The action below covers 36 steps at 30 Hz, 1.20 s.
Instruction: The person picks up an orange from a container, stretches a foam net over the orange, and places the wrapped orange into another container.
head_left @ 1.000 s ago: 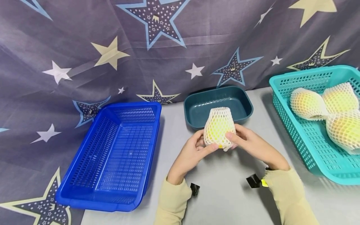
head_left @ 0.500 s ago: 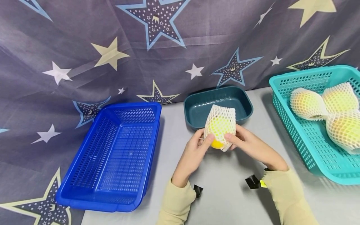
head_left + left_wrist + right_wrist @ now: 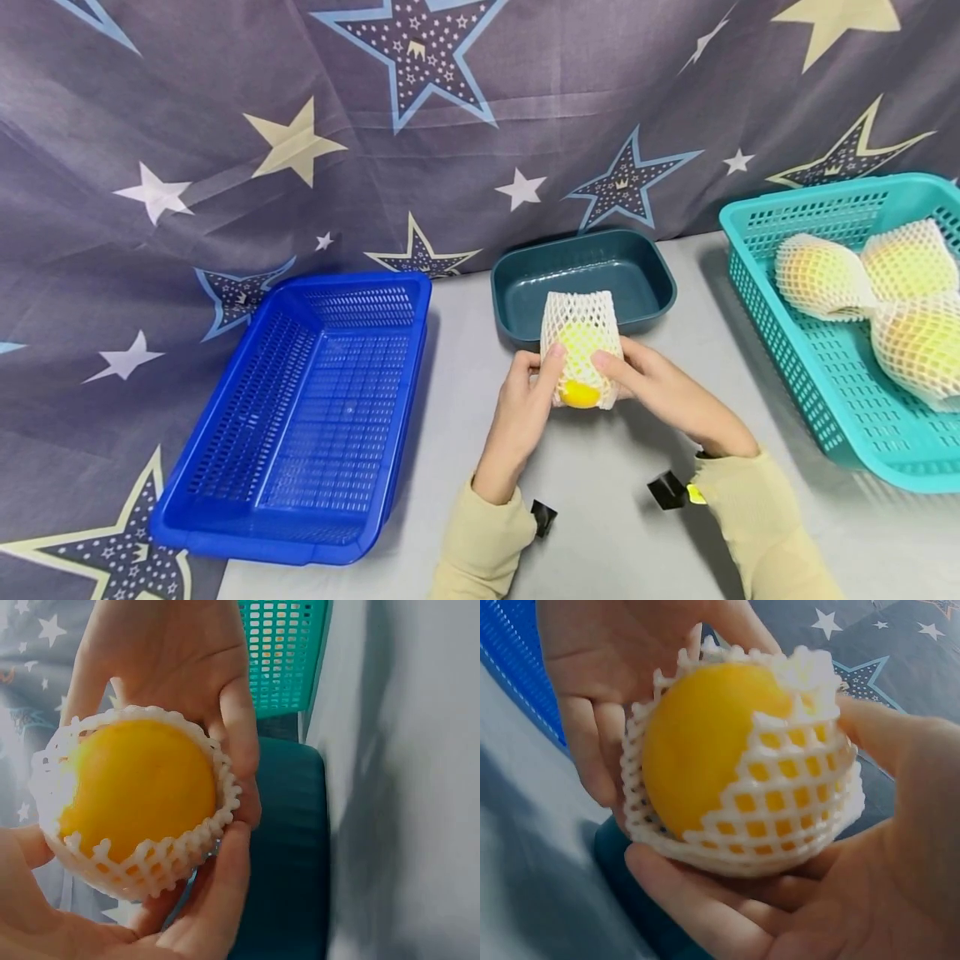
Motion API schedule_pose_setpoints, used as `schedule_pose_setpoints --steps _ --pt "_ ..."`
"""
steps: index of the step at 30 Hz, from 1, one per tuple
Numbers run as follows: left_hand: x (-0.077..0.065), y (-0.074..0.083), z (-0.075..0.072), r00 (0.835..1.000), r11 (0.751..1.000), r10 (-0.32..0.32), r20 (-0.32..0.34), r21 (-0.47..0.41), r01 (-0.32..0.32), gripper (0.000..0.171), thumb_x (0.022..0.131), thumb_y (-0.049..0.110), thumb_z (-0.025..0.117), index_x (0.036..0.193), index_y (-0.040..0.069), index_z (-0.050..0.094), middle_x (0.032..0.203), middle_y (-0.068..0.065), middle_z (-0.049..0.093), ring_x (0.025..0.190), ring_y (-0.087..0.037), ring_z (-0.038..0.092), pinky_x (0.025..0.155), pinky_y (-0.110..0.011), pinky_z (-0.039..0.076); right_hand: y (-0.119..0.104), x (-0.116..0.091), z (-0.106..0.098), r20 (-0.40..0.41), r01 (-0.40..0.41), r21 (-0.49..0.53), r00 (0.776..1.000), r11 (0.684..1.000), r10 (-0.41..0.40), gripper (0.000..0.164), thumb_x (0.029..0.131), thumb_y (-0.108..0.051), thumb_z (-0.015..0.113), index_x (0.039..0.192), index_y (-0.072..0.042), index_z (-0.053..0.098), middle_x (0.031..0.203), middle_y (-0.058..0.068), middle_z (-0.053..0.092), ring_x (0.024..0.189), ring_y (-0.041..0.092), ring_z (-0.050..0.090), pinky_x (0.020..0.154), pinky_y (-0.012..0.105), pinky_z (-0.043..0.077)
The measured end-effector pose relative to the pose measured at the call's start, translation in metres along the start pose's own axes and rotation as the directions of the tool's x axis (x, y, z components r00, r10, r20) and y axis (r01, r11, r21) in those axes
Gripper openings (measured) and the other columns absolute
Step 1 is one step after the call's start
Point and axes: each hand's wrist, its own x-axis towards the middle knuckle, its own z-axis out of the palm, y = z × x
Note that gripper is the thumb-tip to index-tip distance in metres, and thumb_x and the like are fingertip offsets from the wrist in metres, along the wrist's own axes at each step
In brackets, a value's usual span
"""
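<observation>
Between both hands is a round yellow fruit, perhaps an orange, inside a white foam net sleeve. My left hand grips its left side, thumb on the front of the net. My right hand grips the right side, with its thumb also on the front. In both wrist views the sleeve's opening leaves a large bare patch of smooth yellow skin, and the fingers curve round the netted sides. The fruit is held just in front of a dark teal dish, overlapping its near rim in the head view.
A blue perforated basket stands at the left. At the right, a turquoise basket holds several fruits in foam nets. A star-patterned cloth hangs behind the grey table.
The fruit has tipped and the net's lower end has opened, baring more yellow skin at the bottom. My left thumb has moved up along the net, and both hands have shifted slightly.
</observation>
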Motion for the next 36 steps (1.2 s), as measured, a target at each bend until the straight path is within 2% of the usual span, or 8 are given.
schedule_pose_setpoints --steps 3,7,12,18,21,24,30,36 --pt "0.001 -0.001 -0.003 0.996 1.000 0.014 0.090 0.002 -0.015 0.050 0.087 0.059 0.048 0.111 0.015 0.052 0.098 -0.001 0.060 0.081 -0.011 0.056 0.072 -0.029 0.045 -0.001 0.000 0.000 -0.002 -0.020 0.060 1.000 0.998 0.020 0.049 0.098 -0.039 0.041 0.135 -0.007 0.038 0.117 0.012 0.057 0.093 0.026 0.060 0.078 0.036 0.051" --pt "0.001 -0.005 -0.011 0.968 0.996 0.070 0.240 0.036 -0.081 0.055 0.084 0.051 0.059 0.129 0.024 0.044 0.104 0.001 0.063 0.087 -0.008 0.060 0.076 -0.029 0.047 0.000 0.000 -0.002 -0.030 -0.033 0.098 0.999 0.995 0.036 0.054 0.098 -0.045 0.036 0.135 -0.006 0.038 0.117 0.012 0.056 0.096 0.024 0.058 0.079 0.035 0.050" --pt "0.004 -0.009 -0.016 0.935 0.940 0.309 0.172 0.097 -0.328 0.064 0.078 0.039 0.071 0.131 0.020 0.041 0.120 0.004 0.052 0.102 -0.008 0.056 0.085 -0.028 0.049 0.002 0.001 -0.003 -0.046 -0.039 0.137 0.998 0.990 0.046 0.057 0.097 -0.048 0.035 0.134 -0.004 0.039 0.115 0.014 0.057 0.097 0.024 0.058 0.081 0.034 0.050" --pt "0.007 -0.008 -0.015 0.798 0.768 0.602 0.021 0.259 -0.586 0.032 0.080 0.030 0.071 0.106 0.016 0.059 0.113 0.006 0.052 0.106 -0.006 0.050 0.091 -0.027 0.043 0.004 0.001 -0.005 -0.052 -0.044 0.145 0.997 0.989 0.051 0.058 0.097 -0.047 0.035 0.133 -0.001 0.038 0.115 0.016 0.056 0.094 0.025 0.059 0.081 0.033 0.050" --pt "0.007 -0.007 -0.012 0.747 0.720 0.664 -0.012 0.278 -0.636 0.017 0.083 0.027 0.068 0.097 0.017 0.066 0.111 0.007 0.054 0.104 -0.005 0.051 0.092 -0.025 0.043 0.004 0.001 -0.005 -0.045 -0.054 0.139 0.997 0.989 0.061 0.058 0.097 -0.047 0.035 0.131 0.000 0.040 0.116 0.016 0.055 0.093 0.023 0.059 0.081 0.033 0.051" --pt "0.002 -0.001 -0.010 0.735 0.719 0.676 -0.041 0.254 -0.647 0.010 0.086 0.023 0.066 0.091 0.014 0.067 0.106 0.004 0.058 0.101 -0.007 0.054 0.090 -0.024 0.044 0.004 0.001 -0.005 -0.040 -0.059 0.133 0.997 0.989 0.065 0.056 0.098 -0.046 0.034 0.129 0.000 0.042 0.113 0.016 0.055 0.091 0.023 0.059 0.079 0.035 0.051" --pt "-0.012 0.021 -0.011 0.766 0.759 0.642 -0.038 0.168 -0.629 0.006 0.087 0.010 0.063 0.087 0.004 0.064 0.099 -0.006 0.060 0.097 -0.013 0.056 0.089 -0.028 0.044 0.004 0.002 -0.005 -0.027 -0.058 0.156 0.998 0.986 0.063 0.056 0.098 -0.047 0.033 0.126 -0.001 0.044 0.111 0.017 0.056 0.088 0.028 0.060 0.077 0.041 0.052" --pt "-0.006 0.012 -0.013 0.771 0.752 0.637 0.016 0.205 -0.626 0.015 0.085 0.019 0.067 0.097 0.010 0.065 0.107 -0.001 0.056 0.102 -0.011 0.052 0.091 -0.030 0.042 0.005 0.003 -0.005 -0.012 -0.060 0.131 0.998 0.990 0.062 0.053 0.098 -0.044 0.035 0.128 -0.001 0.044 0.108 0.016 0.059 0.084 0.028 0.061 0.075 0.040 0.052"
